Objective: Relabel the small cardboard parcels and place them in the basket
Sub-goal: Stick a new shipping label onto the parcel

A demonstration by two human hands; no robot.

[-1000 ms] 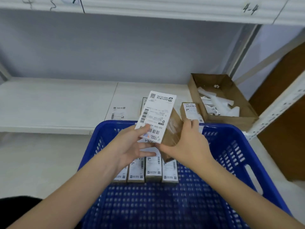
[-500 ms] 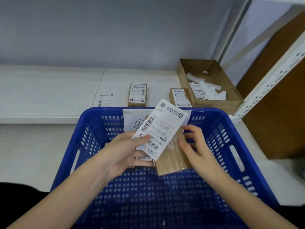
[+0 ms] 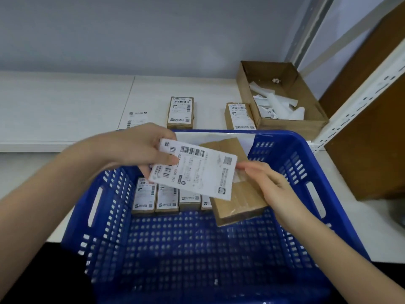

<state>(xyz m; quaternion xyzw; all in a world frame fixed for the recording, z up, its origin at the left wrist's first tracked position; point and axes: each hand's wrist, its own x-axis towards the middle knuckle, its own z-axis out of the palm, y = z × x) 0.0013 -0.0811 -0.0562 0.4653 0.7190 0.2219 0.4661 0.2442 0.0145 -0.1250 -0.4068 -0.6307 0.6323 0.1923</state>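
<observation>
Over the blue basket (image 3: 306,172) my left hand (image 3: 131,150) pinches the left end of a white barcode label (image 3: 197,170), which lies across a plain brown cardboard parcel (image 3: 238,202). My right hand (image 3: 269,187) holds that parcel from its right side, fingertips at the label's right edge. Several labelled parcels (image 3: 166,198) stand in a row at the far end of the basket floor. Two more labelled parcels wait on the white shelf, one in the middle (image 3: 180,112) and one to the right (image 3: 240,116).
An open brown box (image 3: 291,125) with peeled white backing strips sits at the shelf's right end. A loose label (image 3: 137,119) lies flat on the shelf to the left. A white rack upright (image 3: 359,99) and a brown board (image 3: 377,137) stand at the right.
The label has turned from nearly upright to lying sideways over the parcel. Both hands and the parcel have dropped lower into the basket, and the view has tilted down.
</observation>
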